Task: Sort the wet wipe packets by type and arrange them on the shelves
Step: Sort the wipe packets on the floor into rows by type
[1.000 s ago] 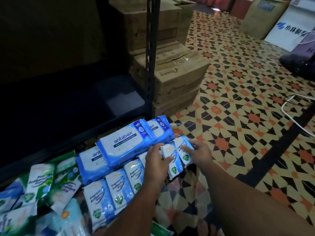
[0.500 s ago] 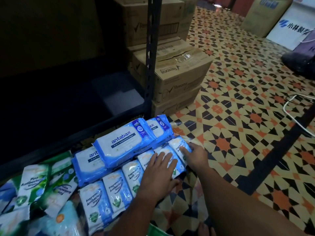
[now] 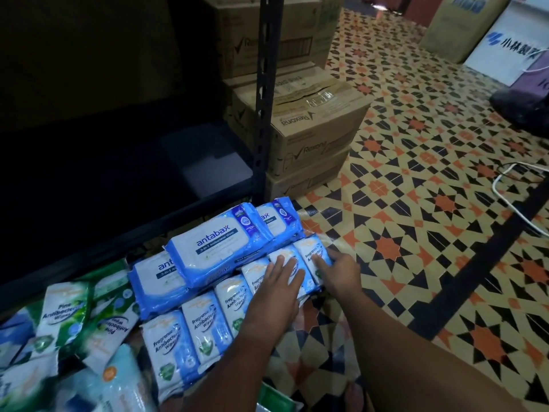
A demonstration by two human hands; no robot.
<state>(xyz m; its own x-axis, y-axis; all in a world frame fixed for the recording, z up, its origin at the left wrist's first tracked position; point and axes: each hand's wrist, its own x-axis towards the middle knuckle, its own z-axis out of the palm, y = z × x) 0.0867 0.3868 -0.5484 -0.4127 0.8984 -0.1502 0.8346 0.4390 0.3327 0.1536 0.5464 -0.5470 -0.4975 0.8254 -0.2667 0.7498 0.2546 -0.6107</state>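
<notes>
A row of small blue "Fragrance Free Antibacterial Wipes" packets (image 3: 205, 331) lies on the patterned floor in front of the dark shelf (image 3: 89, 251). My left hand (image 3: 276, 295) rests flat, fingers spread, on the packets near the row's right end. My right hand (image 3: 337, 272) lies against the rightmost packet (image 3: 312, 248), fingertips on its top. Behind the row, large blue Antabax packets (image 3: 219, 248) are stacked, overlapping. Green pine packets (image 3: 62, 316) lie in a loose heap at the left. The shelf boards look dark and bare.
A black shelf post (image 3: 266, 84) stands just behind the packets. Rexona cardboard boxes (image 3: 312, 123) are stacked to its right. A white cable (image 3: 514, 209) runs over the floor at far right. More boxes and a white sign stand at the back right.
Both hands held small blue packets raised a second ago. The packets now lie flat at the row's right end, with my hands laid on them.
</notes>
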